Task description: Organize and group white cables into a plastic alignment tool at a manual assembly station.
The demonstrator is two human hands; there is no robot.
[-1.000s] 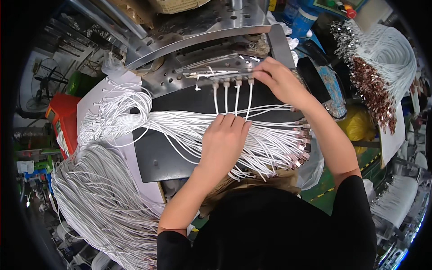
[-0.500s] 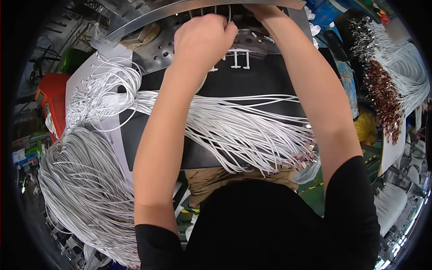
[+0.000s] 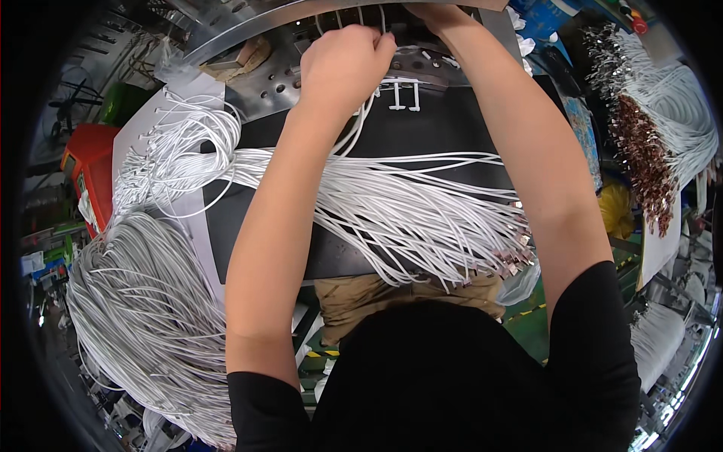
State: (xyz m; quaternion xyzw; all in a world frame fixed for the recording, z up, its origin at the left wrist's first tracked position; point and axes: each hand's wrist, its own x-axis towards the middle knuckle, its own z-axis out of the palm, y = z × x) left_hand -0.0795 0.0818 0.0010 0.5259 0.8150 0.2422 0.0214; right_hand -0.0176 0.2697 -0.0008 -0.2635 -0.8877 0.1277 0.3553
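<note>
While both hands are working at the metal fixture, the left hand is pinching white cables w/ a closed grip; right hand grip: cannot tell, mostly cut off. Seating each cable straight, one slot at a time, is likely avoiding tangles on the black table.

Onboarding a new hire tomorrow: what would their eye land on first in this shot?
Probably the fan of white cables spread across the black mat at centre, with a far bigger heap of white cables spilling off the lower left. Next, the left hand and right hand reaching together into the metal fixture at the top edge. At far right hangs another cable bundle with brownish metal ends.
</note>
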